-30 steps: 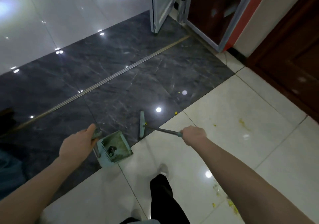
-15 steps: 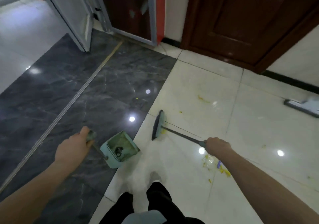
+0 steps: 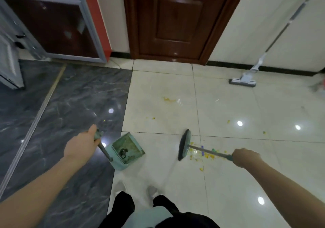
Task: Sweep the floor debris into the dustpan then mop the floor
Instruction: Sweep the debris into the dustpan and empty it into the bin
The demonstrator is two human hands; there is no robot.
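Debris: yellow crumbs and a few coloured scraps (image 3: 205,154) lie on the pale floor tile (image 3: 228,183), mostly under and beside the broom's shaft; stray bits sit farther off, and a yellow smear (image 3: 168,99) marks the tile nearer the door.
Broom: green head (image 3: 184,144) standing on edge at the left side of the pile, between pile and pan.
Dustpan: pale green pan (image 3: 126,151), mouth turned toward the broom, near it but apart; dark clumps already inside.
Right hand: (image 3: 245,157) wrapped tight round the broom handle's end.
Left hand: (image 3: 82,145) curled round the grip of the dustpan's long handle.
Mop: flat mop (image 3: 242,82) leaning on the far wall, well apart, untouched.
Stage: sweeping, I judge; mopping not begun.
Risk: the head sits on the pan side of the pile, so a stroke toward the pan would likely miss the crumbs unless the broom is first carried over them.
Risk: the pan's lip looks tilted; crumbs could slip under it.
Risk: damp bits may smear across the glossy tile.
Surroundings: dark marble strip (image 3: 61,104) at left, brown wooden door (image 3: 175,22) ahead.
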